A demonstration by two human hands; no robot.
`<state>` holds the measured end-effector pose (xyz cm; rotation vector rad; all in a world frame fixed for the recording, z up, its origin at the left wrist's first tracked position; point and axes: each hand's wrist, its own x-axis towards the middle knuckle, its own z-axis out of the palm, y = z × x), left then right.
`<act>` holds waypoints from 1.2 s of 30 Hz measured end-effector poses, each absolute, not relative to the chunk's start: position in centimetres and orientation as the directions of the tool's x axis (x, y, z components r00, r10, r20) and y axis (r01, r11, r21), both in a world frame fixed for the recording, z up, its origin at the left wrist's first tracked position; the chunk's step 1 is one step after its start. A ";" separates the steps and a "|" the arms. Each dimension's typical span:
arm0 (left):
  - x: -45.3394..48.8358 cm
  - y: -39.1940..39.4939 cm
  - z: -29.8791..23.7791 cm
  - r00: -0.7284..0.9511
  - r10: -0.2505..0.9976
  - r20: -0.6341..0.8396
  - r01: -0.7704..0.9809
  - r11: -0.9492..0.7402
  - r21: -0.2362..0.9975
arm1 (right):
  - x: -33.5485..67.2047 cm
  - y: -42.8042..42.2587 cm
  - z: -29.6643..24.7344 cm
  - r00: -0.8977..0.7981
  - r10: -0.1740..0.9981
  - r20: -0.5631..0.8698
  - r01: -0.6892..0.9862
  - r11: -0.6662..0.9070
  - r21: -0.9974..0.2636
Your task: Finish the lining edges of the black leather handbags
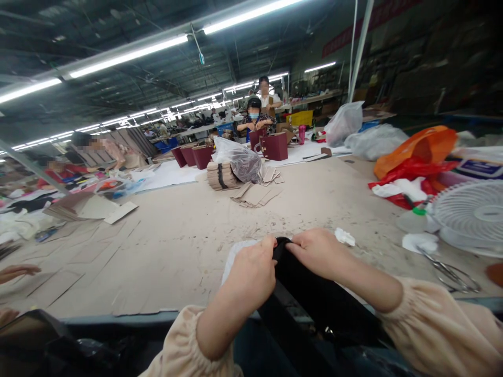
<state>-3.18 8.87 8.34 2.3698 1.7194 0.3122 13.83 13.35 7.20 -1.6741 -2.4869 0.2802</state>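
One broad work table (pixel 168 246) is spread across the middle, its pale surface marked with dark specks. Above its far right, a red banner (pixel 353 35) is hung, its characters too blurred to be read. At the near edge, a long black piece (pixel 314 283) is held up by one end, the rest being let down past the edge. A round white grille (pixel 479 214) is stood at the right, near a package (pixel 479 153) whose dark blue label cannot be read. Maroon bags (pixel 275 146) are set on the far side. By the left hand (pixel 253 269) and right hand (pixel 316 254), the black piece is pinched, fingers drawn narrow on it. Scissors (pixel 446 272) are laid at the right; a crumpled white scrap (pixel 345 236) is seen just beyond the right wrist.
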 end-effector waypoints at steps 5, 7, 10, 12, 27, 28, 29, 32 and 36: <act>-3.3 9.3 8.3 0.296 0.945 0.140 0.925 -0.320 0.204 | 13.2 13.1 7.2 -0.370 0.929 -0.007 0.905 0.359 -0.228; -3.1 9.4 8.0 0.290 0.940 0.177 0.931 -0.321 0.176 | 13.0 12.8 7.1 -0.372 0.928 -0.001 0.903 0.362 -0.231; -2.8 9.6 7.7 0.304 0.931 0.202 0.931 -0.336 0.145 | 12.9 12.4 7.0 -0.367 0.930 0.012 0.904 0.360 -0.232; -2.6 9.7 7.5 0.308 0.930 0.203 0.931 -0.338 0.138 | 13.0 12.3 6.9 -0.364 0.931 0.017 0.904 0.358 -0.233; -2.2 11.4 7.3 0.256 0.953 0.159 0.963 -0.266 0.041 | 13.3 12.0 6.7 -0.352 0.935 0.035 0.901 0.349 -0.256; -2.2 11.5 7.4 0.262 0.952 0.155 0.962 -0.271 0.035 | 13.3 12.0 6.7 -0.353 0.935 0.034 0.900 0.350 -0.258; -2.2 11.6 7.5 0.270 0.950 0.154 0.960 -0.278 0.034 | 13.3 12.0 6.7 -0.355 0.934 0.033 0.899 0.351 -0.260; -2.2 11.8 7.5 0.298 0.940 0.165 0.949 -0.310 0.052 | 13.4 12.1 6.6 -0.359 0.933 0.036 0.896 0.355 -0.267; -2.5 12.0 7.1 0.334 0.920 0.206 0.925 -0.362 0.113 | 13.5 12.2 6.4 -0.359 0.932 0.046 0.894 0.358 -0.271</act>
